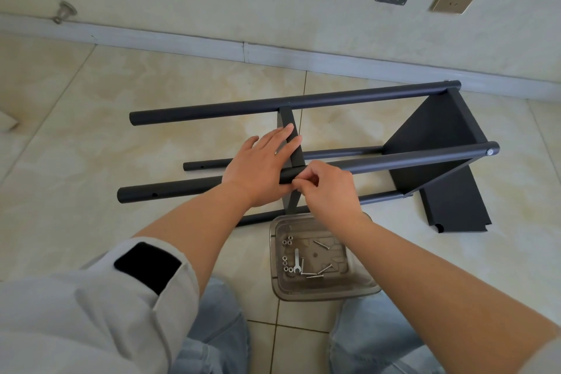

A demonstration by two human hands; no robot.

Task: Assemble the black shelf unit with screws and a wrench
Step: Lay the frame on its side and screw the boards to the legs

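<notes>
Left hand (258, 165) lies flat, fingers straight, on the black shelf unit (334, 143), which rests on its side on the floor. Right hand (326, 188) pinches something tiny at the front pole; can't make out what. Wrench (297, 261) and screws (317, 273) sit in the clear tray (361, 287).

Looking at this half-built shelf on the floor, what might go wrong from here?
The right hand pinches something tiny at the near pole; it may drop and roll across the tiles. The middle shelf seems steadied only by the left hand, so it may slip out of line. The parts tray sits between the knees and might get knocked, scattering the screws.
</notes>
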